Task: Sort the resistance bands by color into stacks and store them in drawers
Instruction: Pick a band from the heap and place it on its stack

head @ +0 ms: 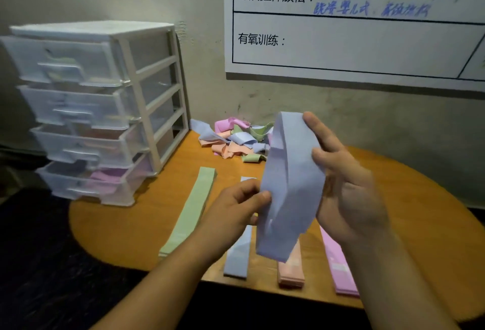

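Above the blue stack (pixel 237 259), left hand (pixel 236 209) pinches and right hand (pixel 346 188) grips a blue band (pixel 288 185), seemingly flattening it to lay there next.

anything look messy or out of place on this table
Yes: a tangled heap of pastel elastic resistance bands lies unsorted at the back of the orange wooden table, unlike the flat green band stack nearer the front. The lilac-blue band loop gripped by the left hand and right hand is twisted.
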